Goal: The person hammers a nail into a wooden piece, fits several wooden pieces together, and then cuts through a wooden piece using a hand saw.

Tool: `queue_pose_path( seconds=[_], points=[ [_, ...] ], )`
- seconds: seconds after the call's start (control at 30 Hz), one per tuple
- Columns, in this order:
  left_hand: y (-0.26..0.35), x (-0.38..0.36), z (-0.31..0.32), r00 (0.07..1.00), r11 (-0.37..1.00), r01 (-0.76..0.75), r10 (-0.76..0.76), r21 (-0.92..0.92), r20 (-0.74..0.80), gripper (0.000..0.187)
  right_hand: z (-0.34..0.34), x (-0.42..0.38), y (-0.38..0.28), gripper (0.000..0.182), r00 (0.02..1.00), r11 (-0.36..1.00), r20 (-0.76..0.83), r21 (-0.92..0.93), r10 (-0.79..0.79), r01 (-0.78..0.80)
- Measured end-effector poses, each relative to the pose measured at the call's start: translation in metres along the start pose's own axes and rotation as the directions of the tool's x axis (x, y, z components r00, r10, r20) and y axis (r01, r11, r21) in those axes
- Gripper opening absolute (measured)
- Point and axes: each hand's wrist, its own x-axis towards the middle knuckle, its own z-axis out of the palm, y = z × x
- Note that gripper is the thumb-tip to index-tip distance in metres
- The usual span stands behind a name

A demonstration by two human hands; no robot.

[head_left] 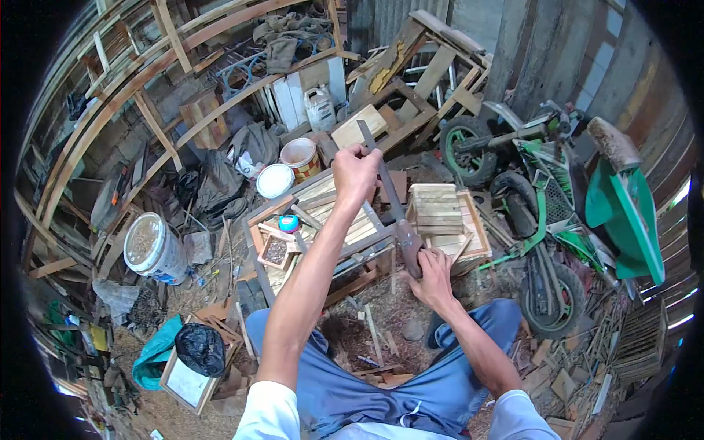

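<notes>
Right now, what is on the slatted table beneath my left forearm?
A round blue container, a small tray of tiny brown pieces and wood strips. Your left forearm covers part of the table; I cannot see there.

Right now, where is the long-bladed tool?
Just right of centre in the head view, the tool slants between left hand and right hand, left of the slatted wooden block.
</notes>
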Motion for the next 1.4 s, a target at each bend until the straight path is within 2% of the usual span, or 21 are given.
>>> queue_pose_path(
  seconds=[0.07, 0.1, 0.13, 0.2, 0.23, 0.27, 0.3, 0.33, 0.4, 0.43, 0.57, 0.67, 0.7, 0.8, 0.9, 1.0, 1.03, 1.13, 1.17, 1.27, 1.4],
  points=[
    [-0.022, 0.002, 0.003, 0.996, 0.986, 0.046, -0.033, -0.157, 0.084, 0.030, 0.014, -0.005, 0.016, 0.043, 0.994, 0.988, 0.083, 0.129, 0.072, -0.082],
    [-0.036, 0.000, 0.005, 0.990, 0.971, 0.076, -0.046, -0.229, 0.134, 0.034, 0.012, -0.004, 0.018, 0.036, 1.000, 0.996, 0.014, 0.087, 0.023, -0.024],
    [-0.055, -0.002, 0.006, 0.984, 0.963, 0.115, -0.077, -0.244, 0.161, 0.036, 0.001, 0.001, 0.012, 0.036, 0.983, 0.949, 0.041, 0.256, 0.182, -0.186],
    [-0.096, -0.009, 0.012, 0.964, 0.942, 0.195, -0.133, -0.272, 0.229, 0.042, -0.025, 0.014, 0.002, 0.036, 0.872, 0.698, 0.161, 0.541, 0.461, -0.469],
    [-0.114, -0.020, 0.017, 0.967, 0.998, 0.068, -0.065, -0.006, 0.247, 0.042, -0.025, 0.018, 0.008, 0.039, 0.910, 0.785, 0.007, 0.502, 0.415, -0.362],
    [-0.130, -0.031, 0.020, 0.960, 0.964, -0.078, 0.004, 0.253, 0.281, 0.043, -0.023, 0.023, 0.015, 0.040, 0.862, 0.706, 0.059, 0.546, 0.504, -0.450],
    [-0.147, -0.039, 0.021, 0.942, 0.846, -0.224, 0.061, 0.484, 0.330, 0.043, -0.020, 0.028, 0.021, 0.041, 0.806, 0.616, 0.118, 0.584, 0.580, -0.529],
    [-0.165, -0.044, 0.023, 0.926, 0.759, -0.325, 0.134, 0.564, 0.354, 0.043, -0.016, 0.031, 0.026, 0.042, 0.739, 0.511, 0.182, 0.614, 0.649, -0.601],
    [-0.188, -0.051, 0.026, 0.861, 0.534, -0.506, 0.267, 0.677, 0.433, 0.042, -0.010, 0.034, 0.033, 0.042, 0.753, 0.550, 0.149, 0.595, 0.642, -0.586],
    [-0.193, -0.053, 0.027, 0.873, 0.495, -0.484, 0.224, 0.722, 0.433, 0.039, -0.008, 0.038, 0.038, 0.042, 0.764, 0.574, 0.129, 0.583, 0.633, -0.574],
    [-0.206, -0.050, 0.023, 0.819, 0.479, -0.557, 0.180, 0.678, 0.545, 0.025, -0.006, 0.055, 0.054, 0.038, 0.792, 0.622, 0.137, 0.546, 0.594, -0.561],
    [-0.187, -0.054, 0.023, 0.819, 0.529, -0.504, 0.042, 0.683, 0.572, 0.033, 0.008, 0.057, 0.068, 0.035, 0.836, 0.665, 0.105, 0.557, 0.538, -0.498],
    [-0.187, -0.052, 0.022, 0.800, 0.535, -0.552, 0.122, 0.640, 0.588, 0.038, 0.011, 0.060, 0.070, 0.035, 0.849, 0.677, 0.100, 0.558, 0.519, -0.479],
    [-0.187, -0.045, 0.023, 0.783, 0.443, -0.595, 0.130, 0.671, 0.608, 0.039, 0.016, 0.066, 0.080, 0.033, 0.875, 0.713, 0.118, 0.534, 0.470, -0.455],
    [-0.202, -0.029, 0.016, 0.701, 0.409, -0.688, 0.160, 0.600, 0.695, 0.039, 0.019, 0.071, 0.087, 0.033, 0.884, 0.705, 0.107, 0.563, 0.455, -0.431],
    [-0.199, -0.036, 0.019, 0.734, 0.489, -0.620, 0.083, 0.614, 0.674, 0.037, 0.020, 0.074, 0.089, 0.034, 0.892, 0.689, 0.083, 0.605, 0.445, -0.400],
    [-0.209, -0.044, 0.022, 0.731, 0.466, -0.642, 0.130, 0.609, 0.670, 0.037, 0.020, 0.073, 0.093, 0.034, 0.897, 0.704, 0.077, 0.593, 0.434, -0.392],
    [-0.185, -0.076, 0.028, 0.732, 0.485, -0.620, 0.077, 0.616, 0.677, 0.034, 0.017, 0.072, 0.103, 0.035, 0.908, 0.738, 0.020, 0.576, 0.417, -0.352],
    [-0.184, -0.082, 0.023, 0.763, 0.461, -0.561, -0.034, 0.687, 0.646, 0.034, 0.016, 0.072, 0.105, 0.035, 0.910, 0.741, 0.007, 0.578, 0.414, -0.341],
    [-0.193, -0.089, -0.003, 0.819, 0.476, -0.515, 0.027, 0.713, 0.573, 0.037, 0.010, 0.070, 0.109, 0.036, 0.908, 0.728, 0.009, 0.595, 0.418, -0.341],
    [-0.189, -0.089, -0.035, 0.802, 0.457, -0.475, -0.127, 0.752, 0.583, 0.040, 0.005, 0.066, 0.108, 0.037, 0.901, 0.708, 0.044, 0.603, 0.431, -0.368]
  ],
)
